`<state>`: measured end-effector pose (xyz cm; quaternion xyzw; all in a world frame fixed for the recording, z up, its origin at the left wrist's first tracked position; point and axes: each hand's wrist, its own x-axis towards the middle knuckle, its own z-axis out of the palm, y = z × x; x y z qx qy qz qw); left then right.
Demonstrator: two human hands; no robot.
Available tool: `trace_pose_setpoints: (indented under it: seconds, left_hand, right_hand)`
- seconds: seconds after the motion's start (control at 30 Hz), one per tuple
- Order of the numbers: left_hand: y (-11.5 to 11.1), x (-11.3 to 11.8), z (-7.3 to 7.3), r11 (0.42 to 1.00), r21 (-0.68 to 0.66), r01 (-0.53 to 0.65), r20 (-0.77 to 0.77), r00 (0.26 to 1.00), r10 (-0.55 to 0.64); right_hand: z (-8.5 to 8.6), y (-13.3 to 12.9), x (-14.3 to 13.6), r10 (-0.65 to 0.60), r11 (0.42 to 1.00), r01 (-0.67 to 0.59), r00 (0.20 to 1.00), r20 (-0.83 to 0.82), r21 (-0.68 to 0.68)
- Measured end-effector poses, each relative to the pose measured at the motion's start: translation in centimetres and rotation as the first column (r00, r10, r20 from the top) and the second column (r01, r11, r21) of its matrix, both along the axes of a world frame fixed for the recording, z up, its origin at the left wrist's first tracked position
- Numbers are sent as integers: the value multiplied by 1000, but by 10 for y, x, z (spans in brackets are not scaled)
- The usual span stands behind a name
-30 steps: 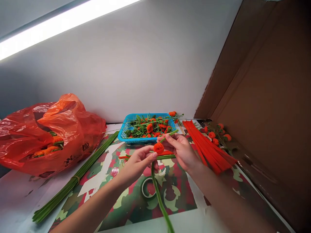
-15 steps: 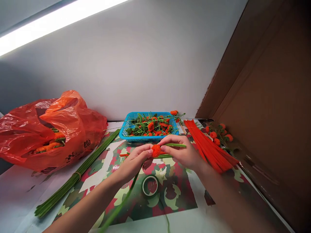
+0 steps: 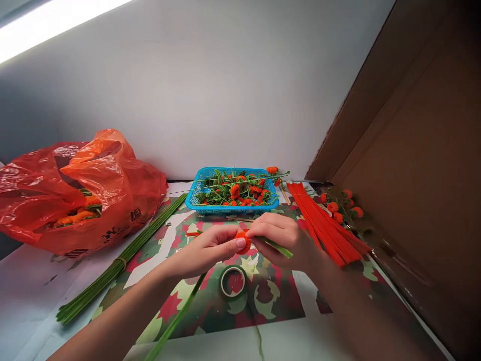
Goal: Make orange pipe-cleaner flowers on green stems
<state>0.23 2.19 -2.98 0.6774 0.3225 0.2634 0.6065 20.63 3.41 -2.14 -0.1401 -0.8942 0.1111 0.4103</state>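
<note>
My left hand (image 3: pixel 212 249) pinches a small ribbed orange pipe-cleaner pumpkin (image 3: pixel 245 244) between thumb and fingers. My right hand (image 3: pixel 280 235) is closed at its right side, gripping a green pipe cleaner (image 3: pixel 280 248) whose short end sticks out beneath the palm. The fingers hide where green meets orange. A long green strand (image 3: pixel 175 323) runs from under my left hand toward the near edge. Just below the hands a roll of green tape (image 3: pixel 233 282) lies on the camouflage-patterned sheet (image 3: pixel 276 326).
Behind the hands stands a blue basket (image 3: pixel 233 210) of orange and green pieces. At left are a red plastic bag (image 3: pixel 128 190) and a tied bundle of green pipe cleaners (image 3: pixel 124 260). Orange-red pipe cleaners (image 3: pixel 323 225) and small orange pumpkins (image 3: pixel 338 206) lie right, beside a cardboard panel (image 3: pixel 421 150).
Both hands have dropped slightly, with the pumpkin a little lower and turned. My left thumb now lies across its front. The short green end has tilted downward.
</note>
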Motion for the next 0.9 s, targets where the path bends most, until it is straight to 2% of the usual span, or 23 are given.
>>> trace_pose_setpoints:
  seconds: [0.17,0.37,0.5,0.63,0.73,0.8,0.9]
  left_hand:
    - [2,-3,-2,999,-21,27,0,1000,-27]
    - [3,-5,-1,999,-41,36,-35,999,-37]
    - [-1,-3,8,993,108,-39,-67,997,46]
    - [-7,-1,15,948,305,-89,-156,978,142]
    - [-11,-1,17,917,382,-115,-237,947,218]
    - [-13,-1,18,907,402,-124,-264,933,244]
    - [-13,-2,20,899,417,-137,-253,932,260]
  right_hand:
    - [-1,0,0,-10,994,8,1000,13,110]
    - [-5,-3,-3,-54,990,62,996,-69,125]
    - [-5,-7,-6,-105,992,114,986,-130,58]
    - [-5,-10,-8,-138,990,142,977,-164,12]
    - [-3,-12,-10,-163,985,169,972,-172,21]
    - [-1,-14,-10,-173,985,170,968,-183,-28]
    - [3,-16,-11,-154,956,88,963,-221,-281]
